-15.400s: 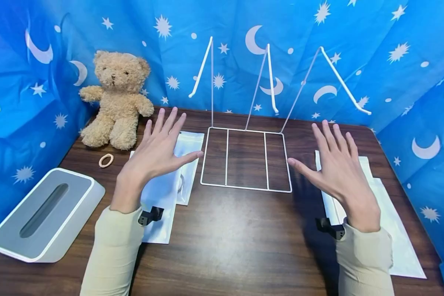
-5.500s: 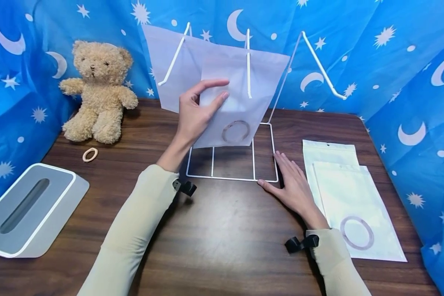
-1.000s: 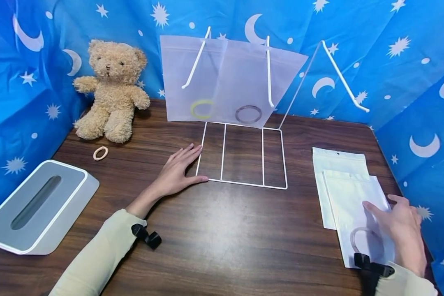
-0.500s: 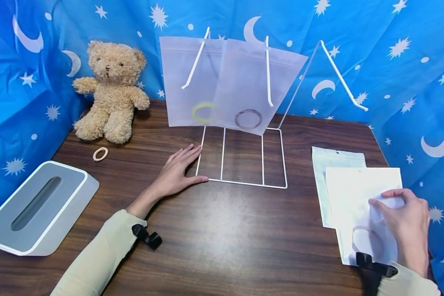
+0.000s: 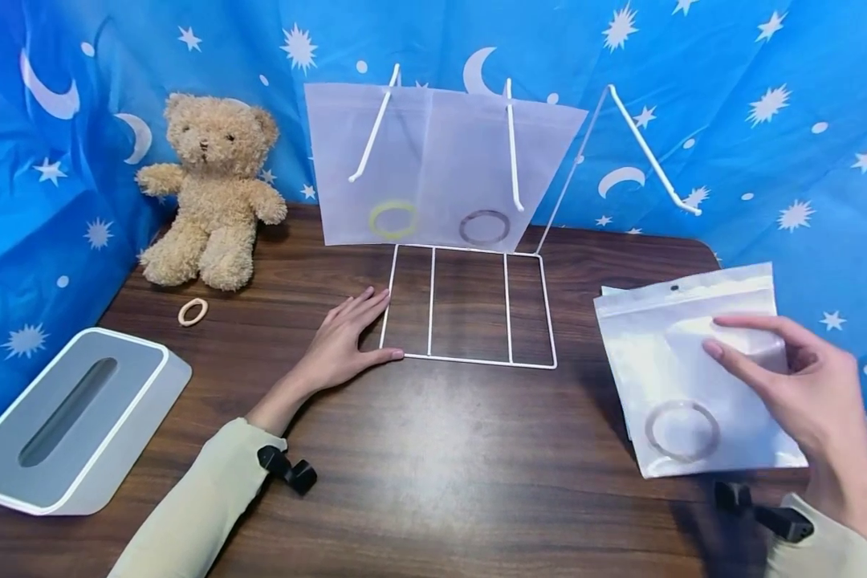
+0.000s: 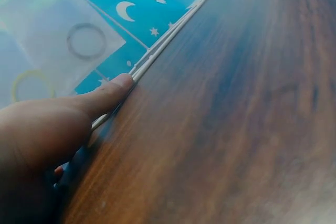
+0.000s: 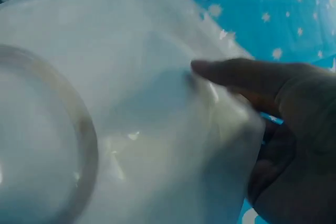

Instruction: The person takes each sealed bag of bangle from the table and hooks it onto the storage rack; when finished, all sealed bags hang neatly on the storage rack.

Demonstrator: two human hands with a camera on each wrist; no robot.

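Note:
My right hand point(image 5: 812, 385) pinches a white zip bag point(image 5: 665, 345) by its right side. A greyish bangle point(image 5: 682, 431) shows inside, large in the right wrist view too. Behind this bag, another zip bag point(image 5: 607, 292) is mostly hidden. With fingers stretched out, my left hand point(image 5: 339, 341) rests at the front left corner of the white wire rack point(image 5: 470, 360); its thumb point(image 6: 118, 83) lies on the base wire. Two zip bags hang from the rack's left and middle hooks, one with a yellow bangle point(image 5: 376, 219), one with a greyish bangle point(image 5: 486, 242). The right hook point(image 5: 653, 148) holds nothing.
A teddy bear point(image 5: 220, 197) sits at the back left. In front of it lie a small wooden ring point(image 5: 184, 314) and a grey-topped tissue box point(image 5: 126, 353). Blue star-and-moon cloth point(image 5: 751, 48) surrounds the dark wood table point(image 5: 433, 466).
The right hand has taken hold of the upper bag on the right and raised it, turning its top toward the back. The left hand stays at the rack. The hanging bags have swayed slightly.

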